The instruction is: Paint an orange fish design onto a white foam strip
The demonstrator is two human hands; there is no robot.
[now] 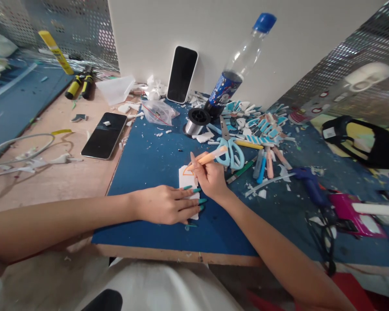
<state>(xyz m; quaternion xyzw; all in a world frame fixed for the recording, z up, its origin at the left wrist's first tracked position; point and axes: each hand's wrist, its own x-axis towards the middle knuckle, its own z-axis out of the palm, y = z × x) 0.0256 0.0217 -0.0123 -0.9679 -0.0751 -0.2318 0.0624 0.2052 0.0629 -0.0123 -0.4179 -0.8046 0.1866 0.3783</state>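
Observation:
A small white piece of paper or card [184,182] lies on the blue mat, with an orange curved outline drawn near its far end. My left hand [168,204] rests flat across the nearer part of it, fingers stretched to the right and slightly apart. In my right hand [210,178] is an orange marker [210,156], pinched between thumb and fingers. Its tip is at the orange line; whether it touches the surface is too small to tell. Just beyond my right hand lie light-blue scissors [228,149].
A soda bottle [225,88], a wire spool [197,122] and a leaning phone [182,74] stand at the back. Foam scraps and tools lie to the right, near a glue gun [311,185]. Another phone [104,135] and pliers [80,85] lie left.

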